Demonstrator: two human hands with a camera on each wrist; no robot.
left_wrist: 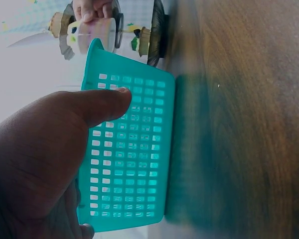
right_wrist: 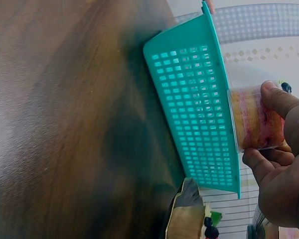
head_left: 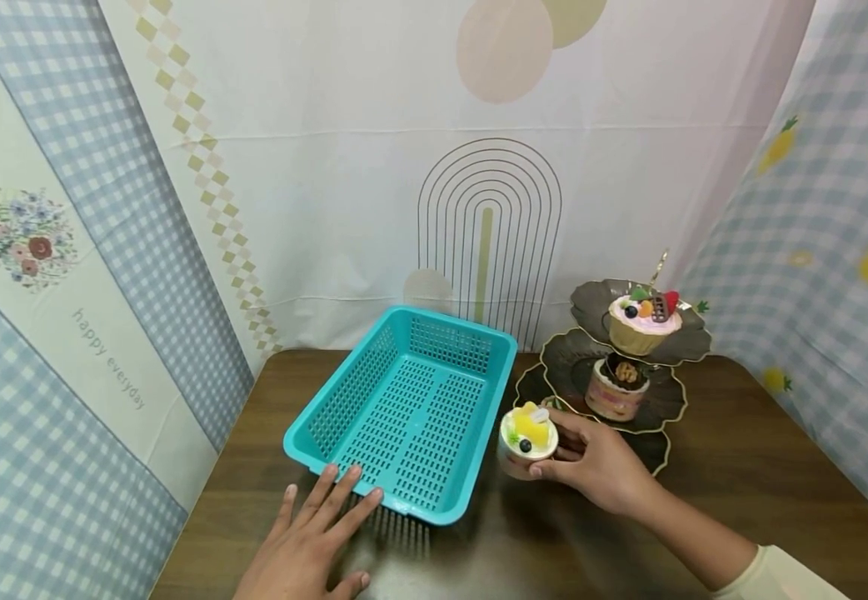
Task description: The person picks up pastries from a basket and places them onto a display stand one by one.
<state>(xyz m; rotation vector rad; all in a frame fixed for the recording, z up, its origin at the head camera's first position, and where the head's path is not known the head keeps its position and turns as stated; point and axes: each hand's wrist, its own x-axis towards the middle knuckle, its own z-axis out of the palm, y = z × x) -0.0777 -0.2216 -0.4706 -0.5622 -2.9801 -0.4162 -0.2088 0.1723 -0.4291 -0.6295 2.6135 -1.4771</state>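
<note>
My right hand (head_left: 605, 467) grips a clear dessert cup (head_left: 522, 467) of layered pink and yellow cake, topped with yellow fruit, cream and a blueberry. The cup is raised off the table, just right of the teal perforated plastic basket (head_left: 419, 417). No items lie in the basket. Over its near rim rest the spread, straight fingers of my left hand (head_left: 301, 546); the thumb (left_wrist: 107, 104) lies along the outer wall in the left wrist view. In the right wrist view, thumb and fingers hold the cake cup (right_wrist: 256, 119) around its side.
Behind my right hand stands a dark, gold-edged tiered stand (head_left: 569, 367). Its top tier bears a fruit-topped cupcake (head_left: 640, 333), its middle tier a walnut-topped cake cup (head_left: 616, 393). Another cupcake (right_wrist: 187, 221) sits low on it, mostly hidden in the head view. Curtains surround the wooden table (head_left: 254, 467).
</note>
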